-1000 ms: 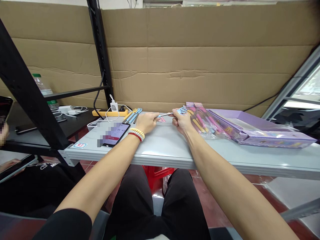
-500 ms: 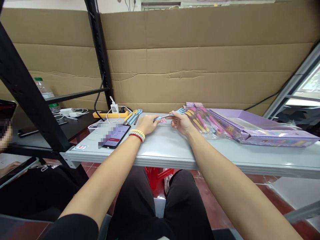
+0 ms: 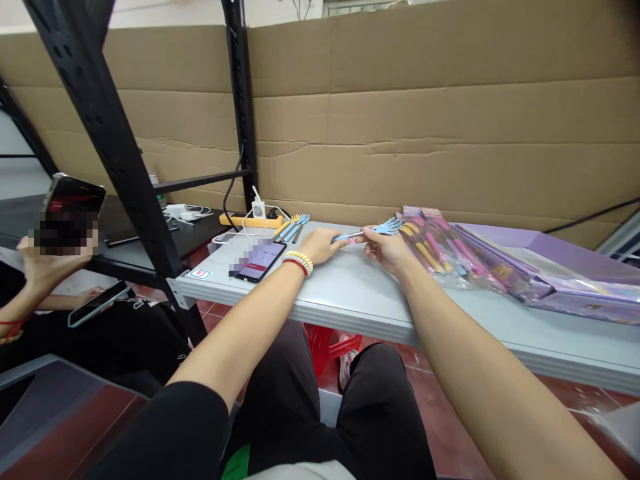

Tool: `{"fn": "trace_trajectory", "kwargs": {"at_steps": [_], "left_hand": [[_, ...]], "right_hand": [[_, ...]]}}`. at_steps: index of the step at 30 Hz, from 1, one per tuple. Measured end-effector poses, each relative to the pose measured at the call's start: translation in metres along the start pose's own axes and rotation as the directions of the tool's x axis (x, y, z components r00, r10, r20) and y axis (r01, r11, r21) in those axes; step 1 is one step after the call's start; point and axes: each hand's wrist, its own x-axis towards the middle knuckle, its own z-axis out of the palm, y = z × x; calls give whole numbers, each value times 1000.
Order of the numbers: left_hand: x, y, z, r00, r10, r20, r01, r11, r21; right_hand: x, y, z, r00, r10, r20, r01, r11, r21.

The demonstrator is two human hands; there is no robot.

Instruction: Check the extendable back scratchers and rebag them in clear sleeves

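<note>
Both hands hold one blue hand-shaped stick above the grey table (image 3: 360, 293). My left hand (image 3: 320, 247) is closed on its plain end. Closer to its finger-shaped head, my right hand (image 3: 383, 247) pinches the blue stick (image 3: 388, 227). Yellow and blue sticks of a similar kind (image 3: 293, 229) lie behind my left hand. A phone (image 3: 261, 261) with a lit screen rests to the left of that hand. Right of my right hand are yellow and pink sticks in clear bags (image 3: 440, 247).
A purple box (image 3: 575, 307) stands on the right. A yellow power strip (image 3: 250, 221) with a white charger is at the back left, near a black shelf post (image 3: 243, 107). At the far left, another person's hand holds a phone (image 3: 73, 200).
The view has turned left, so the table things appear farther right and more of the other person shows. Both hands still hold the blue stick.
</note>
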Motion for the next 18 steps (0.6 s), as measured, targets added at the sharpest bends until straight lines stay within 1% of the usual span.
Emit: {"fn": "trace_trajectory", "kwargs": {"at_steps": [4,7,9,12,15,18], "left_hand": [[0,-2,0,1000,26,8,-26,999,-37],[-1,-2,1,1000,17,8,-17,999,-32],[-1,-1,0,1000,-31,5,31,999,-7],[-2,1,-3,991,-136,21,134,990,51],[-2,0,-7,983,-183,28,181,981,70],[-3,-2,-10,983,-181,-6,181,982,46]], "right_hand": [[-1,0,2,1000,-7,-2,7,1000,-2],[0,1,3,1000,-19,-7,19,1000,0],[1,0,2,998,-40,-41,40,999,16],[2,-3,-2,993,-44,-114,52,996,69],[1,-7,-6,992,11,-126,5,992,125],[0,-10,-7,994,79,-70,-69,989,133]]}}
